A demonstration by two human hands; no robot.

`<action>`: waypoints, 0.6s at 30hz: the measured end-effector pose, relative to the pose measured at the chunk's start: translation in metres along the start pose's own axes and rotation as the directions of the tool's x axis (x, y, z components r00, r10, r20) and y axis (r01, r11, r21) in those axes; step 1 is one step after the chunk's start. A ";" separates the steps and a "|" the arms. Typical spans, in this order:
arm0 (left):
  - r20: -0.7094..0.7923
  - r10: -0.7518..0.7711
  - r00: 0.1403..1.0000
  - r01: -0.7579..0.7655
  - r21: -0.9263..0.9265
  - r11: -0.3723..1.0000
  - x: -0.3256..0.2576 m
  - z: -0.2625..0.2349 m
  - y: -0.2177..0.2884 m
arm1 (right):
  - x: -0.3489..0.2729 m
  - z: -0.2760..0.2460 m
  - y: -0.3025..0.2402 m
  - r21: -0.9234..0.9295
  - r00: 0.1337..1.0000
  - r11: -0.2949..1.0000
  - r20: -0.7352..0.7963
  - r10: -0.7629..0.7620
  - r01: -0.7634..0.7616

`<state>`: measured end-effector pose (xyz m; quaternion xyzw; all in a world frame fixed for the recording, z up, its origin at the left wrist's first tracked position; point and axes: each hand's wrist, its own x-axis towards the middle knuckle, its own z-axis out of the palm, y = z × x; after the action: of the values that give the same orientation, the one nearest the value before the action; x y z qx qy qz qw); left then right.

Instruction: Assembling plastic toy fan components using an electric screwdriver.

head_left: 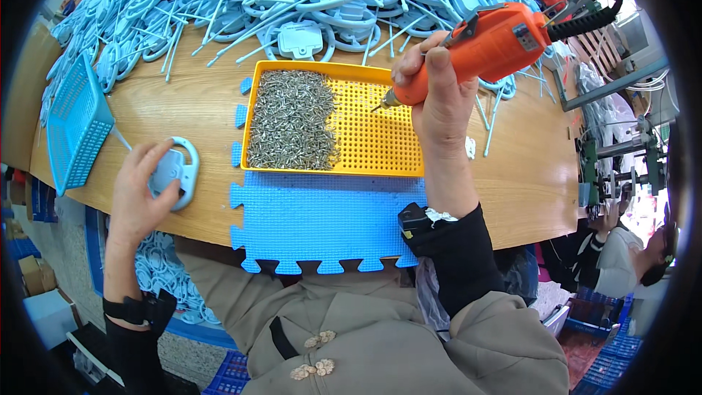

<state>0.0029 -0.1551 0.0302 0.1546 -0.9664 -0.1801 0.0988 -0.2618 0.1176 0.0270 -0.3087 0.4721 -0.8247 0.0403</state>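
Note:
My left hand [137, 194] is closed around a light blue plastic part [172, 167] with a rounded loop handle, at the left of the table; a thin stem sticks out behind it. In my right hand [447, 106] is an orange electric screwdriver [497, 47], tilted so its bit points down and left. The bit hangs above the perforated yellow tray [333, 171]. Small metal screws [289, 121] fill the tray's left half. Beneath and in front of the tray lies a blue foam mat [329, 212].
A large heap of similar light blue parts [300, 40] covers the far side of the table. A blue basket [80, 128] leans at the left edge. Below the table at left, a bin holds more parts [157, 271]. Another person [621, 260] sits at the right near machinery.

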 end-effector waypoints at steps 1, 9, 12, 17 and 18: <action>0.009 0.014 1.000 -0.014 -0.014 1.000 -0.004 0.001 0.010 | 0.000 -0.001 0.000 0.000 1.000 1.000 0.000 -0.001 0.001; -0.110 0.124 0.986 -0.133 -0.078 0.988 -0.047 0.038 0.122 | -0.003 0.008 -0.025 -0.025 0.996 0.996 0.052 -0.079 0.080; -0.219 0.179 0.959 -0.189 -0.025 0.982 -0.039 0.073 0.146 | -0.012 0.029 -0.050 -0.029 0.996 0.998 0.074 -0.055 0.057; -0.391 0.091 0.916 -0.145 -0.111 0.983 -0.037 0.095 0.153 | -0.054 0.062 -0.068 -0.026 0.966 0.996 0.241 0.093 -0.089; -0.396 0.088 0.914 -0.148 -0.124 0.981 -0.038 0.099 0.151 | -0.064 0.064 -0.068 -0.051 0.950 0.987 0.266 0.162 -0.154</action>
<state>-0.0260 0.0227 -0.0084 0.1205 -0.9187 -0.2124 0.3106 -0.1597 0.1295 0.0743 -0.3796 0.4978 -0.7621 0.1654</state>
